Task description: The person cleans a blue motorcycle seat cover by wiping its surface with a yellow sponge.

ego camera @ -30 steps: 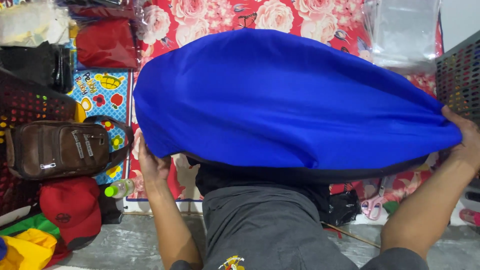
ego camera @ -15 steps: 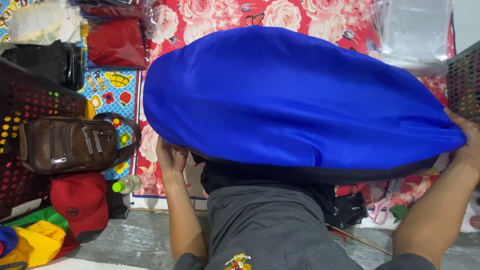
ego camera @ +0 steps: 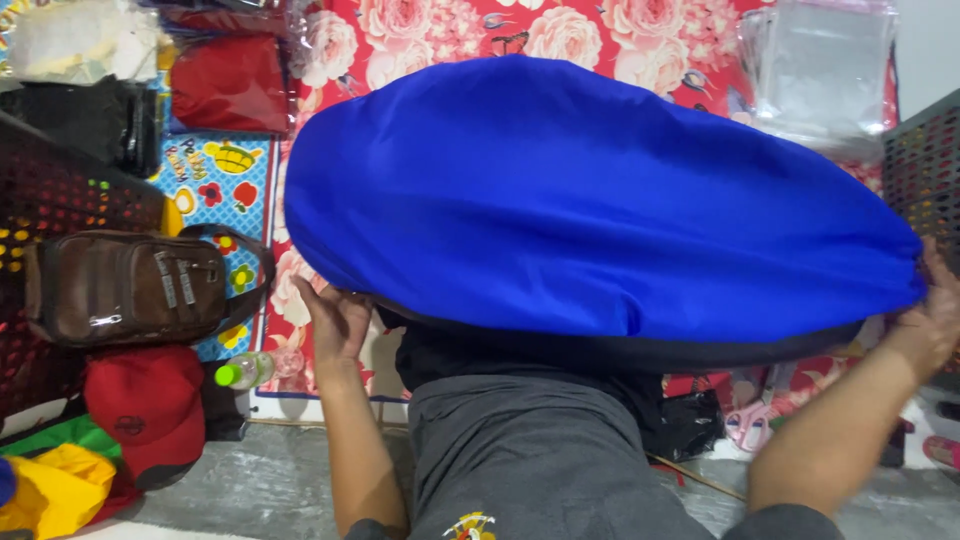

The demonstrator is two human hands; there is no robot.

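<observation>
A large piece of bright blue fabric [ego camera: 590, 200], with a dark edge along its near side, is spread and billowed over a red mat with big flowers [ego camera: 440, 40]. My left hand [ego camera: 338, 318] grips the fabric's near left edge, fingers tucked under it. At the far right, my right hand [ego camera: 935, 310] holds the fabric's right end. Dark cloth [ego camera: 470, 350] shows beneath the blue fabric, just beyond my grey shirt [ego camera: 540, 460].
A brown leather bag [ego camera: 125, 285] lies on a dark perforated crate [ego camera: 60, 195] at the left. Below it sit a red cap [ego camera: 145, 405], a green-capped bottle [ego camera: 250, 370] and yellow cloth [ego camera: 50, 490]. Clear plastic bags [ego camera: 815, 70] lie at the far right, beside another crate [ego camera: 925, 165].
The view has drifted, so the blue fabric sits further right in frame. My left hand has moved right and up along the fabric's near edge. Both hands keep their hold.
</observation>
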